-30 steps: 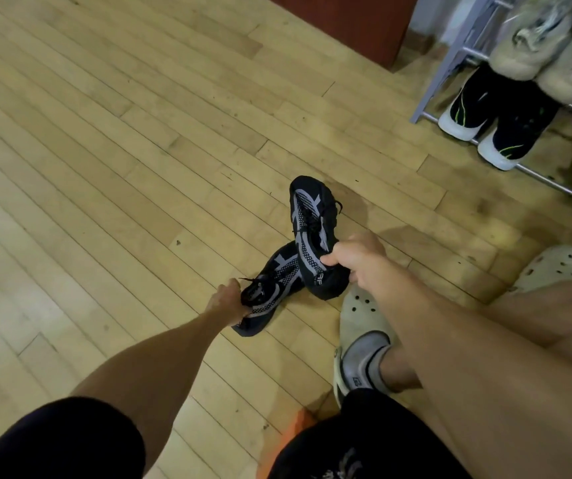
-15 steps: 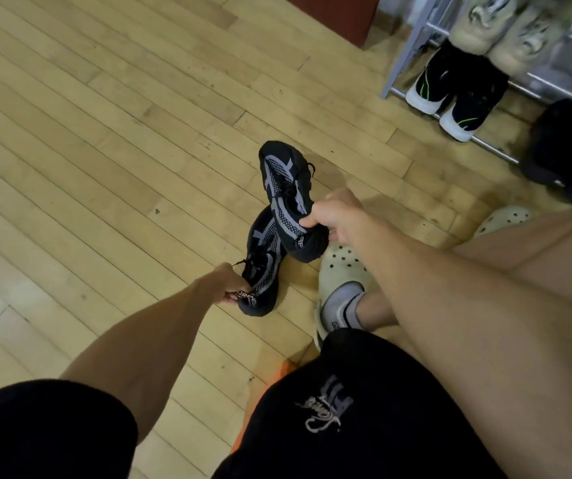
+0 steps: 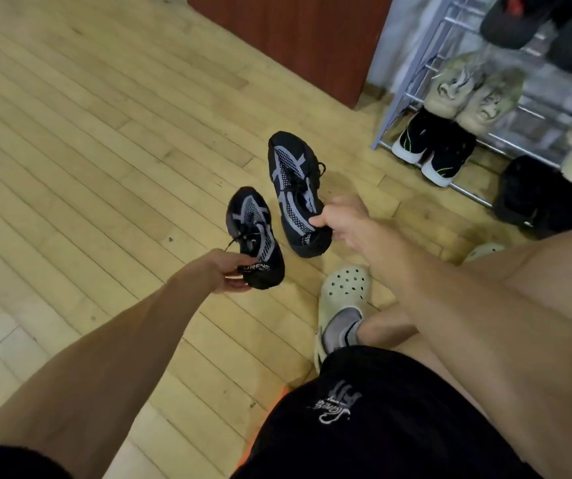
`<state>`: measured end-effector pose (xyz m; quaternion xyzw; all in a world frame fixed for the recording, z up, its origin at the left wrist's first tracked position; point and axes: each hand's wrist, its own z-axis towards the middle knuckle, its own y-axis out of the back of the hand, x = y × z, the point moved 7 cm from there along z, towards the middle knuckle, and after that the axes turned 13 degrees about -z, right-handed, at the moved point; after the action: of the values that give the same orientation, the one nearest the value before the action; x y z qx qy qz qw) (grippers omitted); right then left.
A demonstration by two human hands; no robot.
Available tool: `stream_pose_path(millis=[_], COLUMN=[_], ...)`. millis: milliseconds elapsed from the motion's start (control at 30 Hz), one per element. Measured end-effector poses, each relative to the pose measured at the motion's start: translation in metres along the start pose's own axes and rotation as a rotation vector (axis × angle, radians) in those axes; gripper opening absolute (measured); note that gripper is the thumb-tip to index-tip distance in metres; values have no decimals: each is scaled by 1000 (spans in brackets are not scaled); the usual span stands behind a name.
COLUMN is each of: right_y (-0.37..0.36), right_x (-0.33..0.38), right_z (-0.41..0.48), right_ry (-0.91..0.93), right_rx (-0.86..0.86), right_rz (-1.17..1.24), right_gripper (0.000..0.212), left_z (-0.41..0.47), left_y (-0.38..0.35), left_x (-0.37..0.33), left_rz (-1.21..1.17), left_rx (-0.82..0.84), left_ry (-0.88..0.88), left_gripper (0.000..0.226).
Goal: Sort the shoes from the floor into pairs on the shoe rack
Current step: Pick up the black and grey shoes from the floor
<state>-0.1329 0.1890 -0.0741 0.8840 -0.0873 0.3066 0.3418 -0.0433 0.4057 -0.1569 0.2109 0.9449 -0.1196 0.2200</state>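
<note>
Left hand (image 3: 222,271) grips one black-grey knit sneaker (image 3: 253,233) by its heel; right hand (image 3: 343,219) grips its mate (image 3: 294,188); shoe rack (image 3: 412,95) at two o'clock.

1. Looks like a home, most likely an entryway or hall corner.
2. Pale wooden plank floor (image 3: 105,140) underfoot, worn and scuffed in places.
3. Metal wire shoe rack (image 3: 412,98) at far right, tiers filled with paired everyday shoes: black sneakers with white soles (image 3: 433,150), beige sneakers (image 3: 474,95), dark ones above.
4. Reddish-brown wooden cabinet (image 3: 298,36) beside the rack.
5. Casual house wear: a perforated cream clog (image 3: 346,285) over a sock, black shorts (image 3: 381,426).
</note>
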Motion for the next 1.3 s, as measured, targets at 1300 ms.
stream_pose_path(millis=[1300], right_y=[562], right_x=[71], right_z=[39], right_ry=[305], right_rx=[-604], right_rz=[589], right_gripper=[5], left_z=[-167], left_y=[-563], left_x=[-402], left_rz=[439], left_rx=[485], left_ry=[-786], left_gripper=[16])
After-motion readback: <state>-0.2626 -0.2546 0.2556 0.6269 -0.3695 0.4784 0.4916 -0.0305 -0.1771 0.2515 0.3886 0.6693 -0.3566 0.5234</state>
